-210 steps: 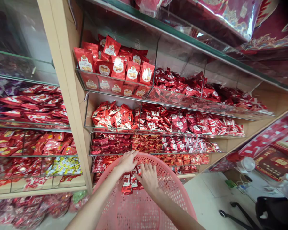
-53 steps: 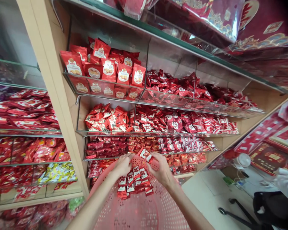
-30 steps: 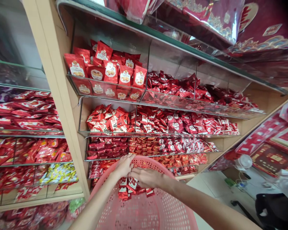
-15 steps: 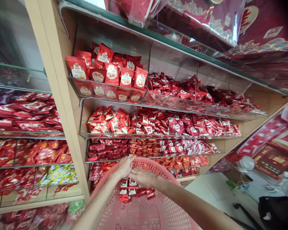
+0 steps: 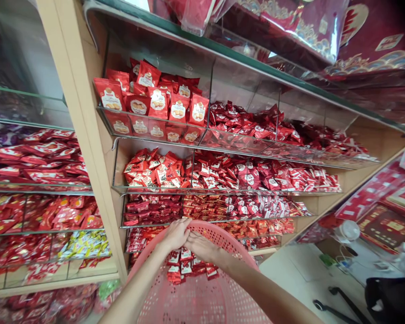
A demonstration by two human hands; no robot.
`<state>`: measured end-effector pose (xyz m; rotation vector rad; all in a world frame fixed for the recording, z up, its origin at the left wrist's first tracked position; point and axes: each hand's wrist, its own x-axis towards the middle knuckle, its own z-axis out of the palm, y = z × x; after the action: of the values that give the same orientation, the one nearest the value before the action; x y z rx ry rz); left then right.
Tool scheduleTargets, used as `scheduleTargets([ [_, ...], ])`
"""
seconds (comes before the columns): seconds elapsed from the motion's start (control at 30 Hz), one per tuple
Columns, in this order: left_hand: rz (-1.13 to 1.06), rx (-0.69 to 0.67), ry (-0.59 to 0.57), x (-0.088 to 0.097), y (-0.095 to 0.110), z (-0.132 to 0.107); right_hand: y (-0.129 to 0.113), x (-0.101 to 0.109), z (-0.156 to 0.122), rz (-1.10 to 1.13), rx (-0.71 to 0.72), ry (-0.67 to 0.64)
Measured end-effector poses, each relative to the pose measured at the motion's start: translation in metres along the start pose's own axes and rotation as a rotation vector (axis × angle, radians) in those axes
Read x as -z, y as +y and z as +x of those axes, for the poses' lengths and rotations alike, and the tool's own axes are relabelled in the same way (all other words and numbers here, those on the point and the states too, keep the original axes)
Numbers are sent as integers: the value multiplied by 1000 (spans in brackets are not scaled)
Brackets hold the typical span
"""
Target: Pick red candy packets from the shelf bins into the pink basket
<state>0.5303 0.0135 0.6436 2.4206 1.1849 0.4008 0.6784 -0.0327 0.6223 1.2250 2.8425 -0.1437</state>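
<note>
Left hand (image 5: 175, 235) on far rim of pink basket (image 5: 224, 233), right hand (image 5: 201, 247) just beside it, fingers straight, together — can't tell if either grips anything. Red-and-white packets (image 5: 186, 267) lie inside toward basket's far edge, partly hidden by right hand.

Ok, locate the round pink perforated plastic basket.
In the head view, the basket is at bottom centre, right of the pale wooden post, with the bare left hand at its far rim.

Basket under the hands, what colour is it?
Pink: the basket is pink all over where visible, best seen in the head view.
</note>
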Motion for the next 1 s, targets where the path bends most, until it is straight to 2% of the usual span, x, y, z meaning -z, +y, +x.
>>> scheduleTargets([
  [0.17, 3, 8, 7, 1, 2, -1, -19, -9, -9, 30, -129, 221],
  [0.27, -4, -7, 21, 1, 3, -1, -39, -17, -11, 76, -143, 328],
  [0.4, -2, -2, 28, 2, 4, -2, -53, -31, -7, 46, -168, 340],
  [0.57, -1, 6, 20, 3, 5, -4, -52, -39, 0, -3, -235, 318],
  [0.67, -12, 13, 26, 3, 5, -3, -50, -38, -2, -21, -212, 346],
  [0.77, -11, 1, 37, 1, 3, -3, -51, -31, -8, -35, -144, 399],
  [0.87, -5, -9, 41, 0, 1, -2, -49, -13, -20, -70, -27, 449],
  [0.93, -4, -16, 39, 0, 1, -2, -40, 8, -28, -116, 22, 495],
  [1.0, -2, -25, 29, 0, 1, -2, -25, 40, -34, -153, -28, 567],
])
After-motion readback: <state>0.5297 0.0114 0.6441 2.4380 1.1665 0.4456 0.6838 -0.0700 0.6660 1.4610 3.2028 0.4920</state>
